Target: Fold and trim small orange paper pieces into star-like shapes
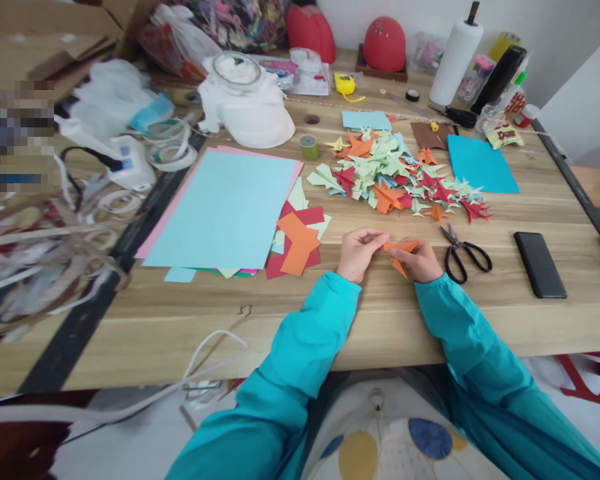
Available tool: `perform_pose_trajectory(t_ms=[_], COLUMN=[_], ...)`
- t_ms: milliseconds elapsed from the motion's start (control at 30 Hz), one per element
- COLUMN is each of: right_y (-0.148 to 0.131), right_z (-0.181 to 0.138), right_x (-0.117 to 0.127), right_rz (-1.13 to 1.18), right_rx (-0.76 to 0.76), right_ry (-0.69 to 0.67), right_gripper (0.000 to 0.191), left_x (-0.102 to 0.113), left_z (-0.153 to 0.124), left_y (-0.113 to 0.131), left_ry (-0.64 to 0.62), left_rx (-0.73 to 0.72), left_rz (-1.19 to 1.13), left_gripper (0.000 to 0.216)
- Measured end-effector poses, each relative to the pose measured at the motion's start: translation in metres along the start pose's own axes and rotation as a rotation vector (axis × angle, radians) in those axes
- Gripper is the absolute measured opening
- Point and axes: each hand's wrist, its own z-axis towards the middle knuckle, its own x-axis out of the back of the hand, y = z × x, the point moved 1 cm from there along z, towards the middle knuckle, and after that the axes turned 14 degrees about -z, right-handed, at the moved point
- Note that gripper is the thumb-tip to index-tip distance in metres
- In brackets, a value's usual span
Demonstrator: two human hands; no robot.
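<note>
Between my two hands is a small folded piece of orange paper (pixel 406 246), held just above the table's front part. My left hand (pixel 360 253) pinches its left tip with thumb and fingers. On the other side, my right hand (pixel 422 259) grips the paper's body, thumb on top, with a pointed flap hanging below. A heap of folded paper planes (pixel 380 167) in green, orange, red and yellow lies beyond my hands. Orange paper cutouts (pixel 300 245) rest on red and pale green pieces to the left. Black-handled scissors (pixel 463 255) lie partly opened to the right.
Light blue sheets (pixel 220 207) over pink ones lie left of the cutouts. A black phone (pixel 539 265) is at the right. Farther back are a bright blue sheet (pixel 483 165), a green spool (pixel 309 147), a white cap (pixel 253 113) and a yellow tape measure (pixel 345 84). Cords tangle at far left.
</note>
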Motion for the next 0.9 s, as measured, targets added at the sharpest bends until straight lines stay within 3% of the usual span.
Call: perform_pose_trajectory(t_ms=[300,600,733,900], right_y=[0.004,0.012,0.008,0.003], right_z=[0.000,0.003,0.002,0.001], right_x=[-0.001,-0.001,-0.001,-0.001], right_rz=[0.007,0.110,0.060,0.025], right_rx=[-0.018,-0.029,0.003,0.073], right_ry=[-0.008,0.035,0.022,-0.030], right_gripper=[0.024,0.019,0.019,0.017], left_x=[-0.001,-0.002,-0.003,-0.001], left_z=[0.001,0.000,-0.002,0.000], left_y=[0.001,0.004,0.002,0.000], left_ry=[0.043,-0.044,-0.086,-0.049], left_rx=[-0.050,0.120,0.121,0.128], left_rz=[-0.008,-0.125,-0.041,-0.092], left_gripper=[0.024,0.032,0.030,0.024])
